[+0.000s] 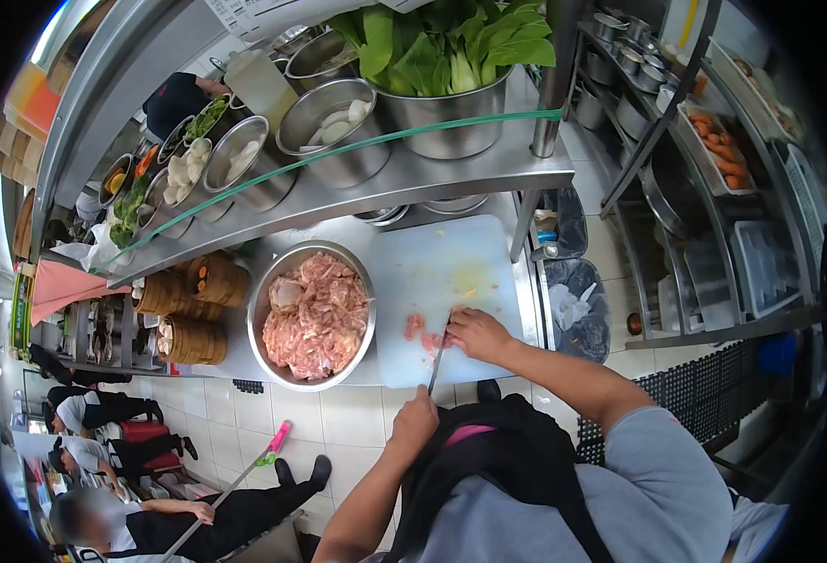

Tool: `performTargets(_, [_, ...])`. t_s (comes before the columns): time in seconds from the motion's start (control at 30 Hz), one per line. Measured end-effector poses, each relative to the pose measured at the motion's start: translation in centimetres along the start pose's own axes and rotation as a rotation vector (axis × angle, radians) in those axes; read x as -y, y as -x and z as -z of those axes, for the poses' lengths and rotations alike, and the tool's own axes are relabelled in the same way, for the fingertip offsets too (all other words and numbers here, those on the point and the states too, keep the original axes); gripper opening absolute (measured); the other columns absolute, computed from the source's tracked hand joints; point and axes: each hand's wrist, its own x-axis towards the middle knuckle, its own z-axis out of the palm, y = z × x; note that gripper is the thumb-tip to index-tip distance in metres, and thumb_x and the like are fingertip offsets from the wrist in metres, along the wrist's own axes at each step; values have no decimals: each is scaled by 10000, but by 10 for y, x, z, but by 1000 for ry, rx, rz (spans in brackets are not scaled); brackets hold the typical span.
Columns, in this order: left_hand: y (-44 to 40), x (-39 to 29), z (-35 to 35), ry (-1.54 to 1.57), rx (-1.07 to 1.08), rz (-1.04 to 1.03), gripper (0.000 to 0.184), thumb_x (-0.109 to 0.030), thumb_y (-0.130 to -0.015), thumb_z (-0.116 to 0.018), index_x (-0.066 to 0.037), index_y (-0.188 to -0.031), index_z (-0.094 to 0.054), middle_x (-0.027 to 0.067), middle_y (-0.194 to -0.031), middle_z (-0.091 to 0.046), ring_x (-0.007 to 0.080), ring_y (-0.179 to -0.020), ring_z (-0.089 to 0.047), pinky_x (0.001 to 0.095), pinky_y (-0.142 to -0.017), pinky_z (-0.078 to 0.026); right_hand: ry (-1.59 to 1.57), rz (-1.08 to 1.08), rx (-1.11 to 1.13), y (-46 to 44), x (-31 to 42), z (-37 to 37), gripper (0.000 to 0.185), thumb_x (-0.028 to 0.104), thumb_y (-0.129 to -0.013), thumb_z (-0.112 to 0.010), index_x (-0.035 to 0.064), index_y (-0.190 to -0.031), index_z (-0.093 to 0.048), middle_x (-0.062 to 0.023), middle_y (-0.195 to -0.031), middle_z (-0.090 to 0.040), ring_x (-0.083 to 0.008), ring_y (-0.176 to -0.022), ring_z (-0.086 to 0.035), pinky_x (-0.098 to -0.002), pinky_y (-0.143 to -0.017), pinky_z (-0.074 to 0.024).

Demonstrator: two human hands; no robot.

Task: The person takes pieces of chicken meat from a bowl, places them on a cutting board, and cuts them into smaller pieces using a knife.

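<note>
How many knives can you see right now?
1: the knife, gripped in the left hand, its blade beside the right hand, over the cutting board. Others may be hidden.

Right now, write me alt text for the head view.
The left hand holds a knife beside raw meat pieces on a pale cutting board, the right hand close to it. A metal bowl of raw meat stands next to the board.

Across your cutting board (399,253), you have room toward 10 o'clock; the knife (437,366) bars 6, the steel bowl (312,384) 9, the shelf (413,178) 12.
</note>
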Motion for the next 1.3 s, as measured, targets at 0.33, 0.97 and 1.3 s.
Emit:
performTargets(0.33, [-77,-13,1,71,-86,-56,200,-176,-1024,-495,11,-1095,-486,356,-788,-677,544,-768,-692,634,-695,-561,-55,5,40,-7,-2,7,93,199,-886,-693,116,-885,-735,-81,-1036,-641,-304,-1055,-623,-425,-911,-532])
performTargets(0.97, [-37,13,58,107,-98,-15,211,-218,-1039,-513,-21,-1104,-474,353,-757,-665,562,-732,-666,641,-690,-546,-324,-65,-128,7,14,49,107,54,-853,-710,95,-947,-682,-88,-1054,-641,-321,-1047,-650,-412,-910,-531])
performTargets(1.3, [-18,-10,52,-45,-47,-23,203,-225,-1032,-519,-30,-1084,-502,315,-745,-681,524,-721,-694,617,-658,-565,-170,-83,-105,13,-8,18,191,115,-863,-742,73,-1045,-700,-97,-1116,-666,-337,-1035,-653,-443,-898,-537])
